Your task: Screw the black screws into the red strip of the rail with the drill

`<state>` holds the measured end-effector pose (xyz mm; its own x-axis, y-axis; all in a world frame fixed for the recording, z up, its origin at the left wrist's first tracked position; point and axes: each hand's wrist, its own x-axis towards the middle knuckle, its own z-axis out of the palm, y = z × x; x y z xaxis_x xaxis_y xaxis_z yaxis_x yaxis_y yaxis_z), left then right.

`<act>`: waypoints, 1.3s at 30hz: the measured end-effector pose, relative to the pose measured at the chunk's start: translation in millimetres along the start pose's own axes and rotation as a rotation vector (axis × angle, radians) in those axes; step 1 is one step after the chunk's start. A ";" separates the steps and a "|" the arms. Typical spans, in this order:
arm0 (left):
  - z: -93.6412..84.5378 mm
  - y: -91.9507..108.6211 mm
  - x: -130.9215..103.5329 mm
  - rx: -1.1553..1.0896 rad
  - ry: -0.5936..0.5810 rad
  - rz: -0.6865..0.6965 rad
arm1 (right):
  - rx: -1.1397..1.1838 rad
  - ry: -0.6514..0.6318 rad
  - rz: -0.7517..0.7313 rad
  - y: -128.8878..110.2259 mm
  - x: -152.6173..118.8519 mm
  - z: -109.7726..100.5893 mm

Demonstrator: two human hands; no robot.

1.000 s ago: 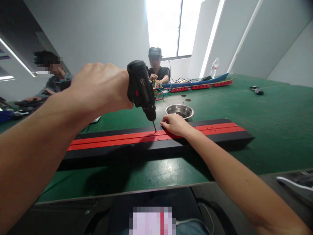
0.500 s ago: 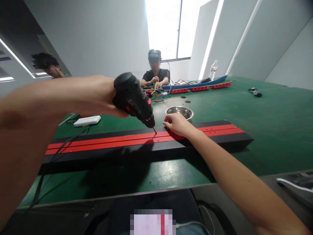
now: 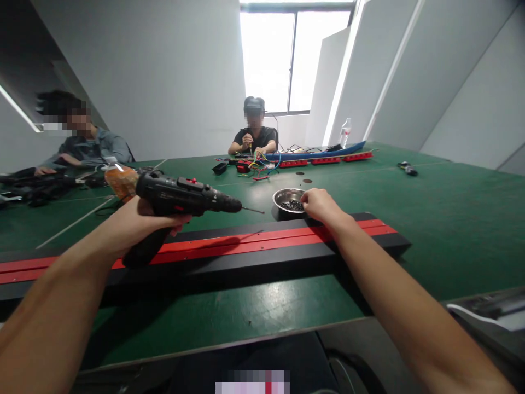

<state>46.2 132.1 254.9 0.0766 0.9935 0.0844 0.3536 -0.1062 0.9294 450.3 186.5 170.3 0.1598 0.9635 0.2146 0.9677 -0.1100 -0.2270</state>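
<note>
My left hand [image 3: 141, 221] is wrapped round the grip of a black cordless drill [image 3: 184, 196]. Its long thin bit points right, above a long black bar with red strips [image 3: 221, 243] and apart from it. Small screws sit along the red strips. My right hand [image 3: 322, 205] is at the right rim of a steel bowl [image 3: 283, 210], fingers pinched together. Whatever is between those fingertips, if anything, is hidden. Small dark screws [image 3: 292, 205] lie in the bottom of the bowl.
Across the green table [image 3: 430, 219] sits a person [image 3: 255, 137] working at coloured wires [image 3: 262, 164]. Another person [image 3: 90, 142] sits at the left behind dark cables. A water bottle [image 3: 345, 131] and a blue strip [image 3: 353, 148] stand at the back. An orange-filled bottle [image 3: 121, 178] is behind the drill.
The drill has lifted off the red strip and swung from pointing down to nearly level, further left. My right hand has moved right along the bowl's rim. The view has shifted.
</note>
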 end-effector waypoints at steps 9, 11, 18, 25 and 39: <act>54.7 -25.6 15.3 -0.706 -0.227 -0.339 | -0.007 -0.367 -0.108 -13.0 35.6 3.1; 63.8 -28.1 11.6 -0.776 -0.275 -0.422 | 0.039 -0.419 -0.155 -9.9 43.5 7.1; 69.2 -43.4 -2.8 -0.720 -0.347 -0.334 | 0.191 -0.463 -0.223 -2.0 49.6 19.5; 69.1 -44.8 -8.2 -0.632 -0.372 -0.254 | 0.138 -0.300 -0.142 -7.4 34.5 12.4; 69.2 -44.6 -9.5 -0.611 -0.357 -0.240 | 0.350 -0.101 -0.114 -21.2 2.4 -9.8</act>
<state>94.2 124.6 187.8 0.3970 0.9016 -0.1714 -0.1747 0.2576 0.9503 432.1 188.7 184.9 0.0178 0.9859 0.1662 0.8502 0.0725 -0.5214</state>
